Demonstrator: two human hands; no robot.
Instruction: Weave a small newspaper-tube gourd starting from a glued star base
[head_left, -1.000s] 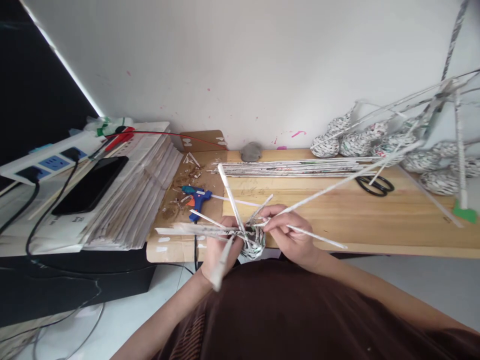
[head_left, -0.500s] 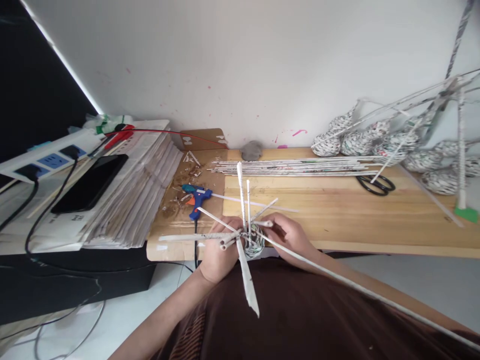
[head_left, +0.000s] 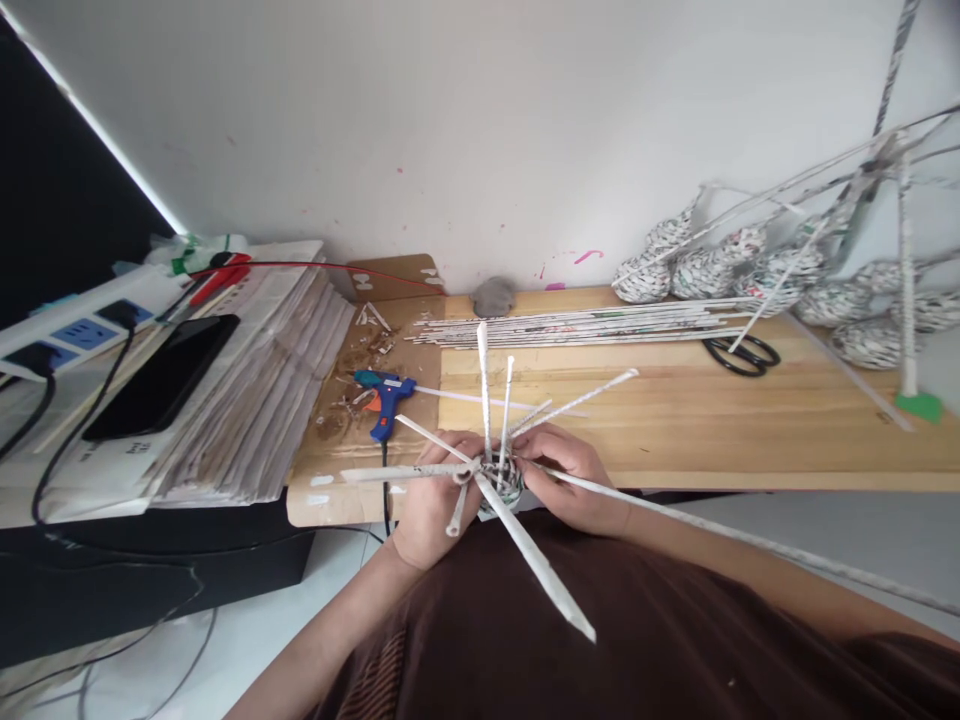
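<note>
A small round weave of rolled newspaper tubes (head_left: 504,492) is held close to my body at the table's front edge. Several tube ends stick out of it in all directions, and a wide flattened one (head_left: 540,560) points down over my dark clothing. My left hand (head_left: 435,510) is closed around the weave's left side. At its right side, my right hand (head_left: 574,480) pinches a long paper tube (head_left: 645,502) where it meets the weave; this tube trails off to the right over my forearm. My fingertips are partly hidden.
A blue glue gun (head_left: 390,400) lies on cardboard at left, beside a paper stack (head_left: 292,400) with a phone (head_left: 165,377) and a power strip (head_left: 82,325). Loose paper tubes (head_left: 570,325), black-handled scissors (head_left: 742,355) and several woven gourd shapes (head_left: 705,265) sit toward the back.
The weave has turned slightly in my hands; a tube end now points up to the right and the flattened one swings right. My right fingers have moved in closer. The view has shifted slightly.
</note>
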